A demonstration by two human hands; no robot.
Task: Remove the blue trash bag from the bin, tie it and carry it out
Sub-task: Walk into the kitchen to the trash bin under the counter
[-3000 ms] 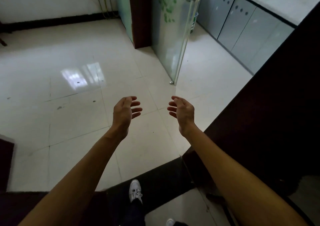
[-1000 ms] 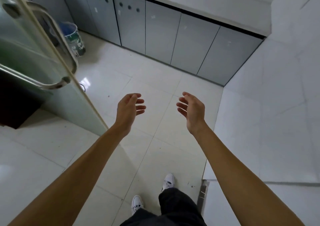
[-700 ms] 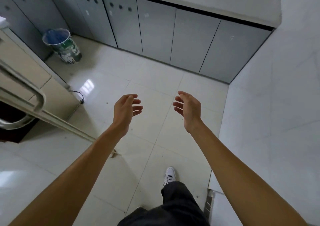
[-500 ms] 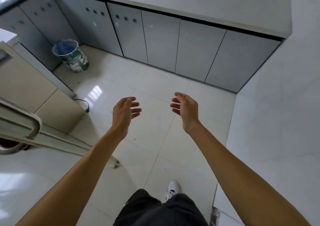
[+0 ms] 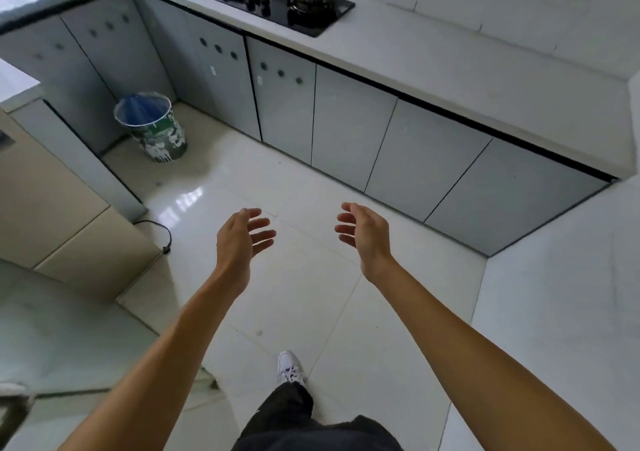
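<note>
A round bin (image 5: 160,142) with a green and white printed wall stands on the floor in the corner of the grey cabinets, far left. A blue trash bag (image 5: 141,111) lines it and folds over the rim. My left hand (image 5: 239,239) and my right hand (image 5: 363,234) are held out in front of me over the floor, palms facing each other, fingers spread, holding nothing. Both hands are well short of the bin, which lies up and to the left of them.
Grey cabinet doors (image 5: 349,121) run under a white counter (image 5: 433,59) with a black gas hob (image 5: 273,0). A beige appliance (image 5: 59,208) stands at the left with a black cable (image 5: 162,232) on the floor. A white tiled wall (image 5: 561,295) is at right. My white shoe (image 5: 290,367) is below.
I have walked from the outer room past the glass door into the kitchen. The view has turned left and up, bringing the bin closer and the hob into sight. Hands stay open.
</note>
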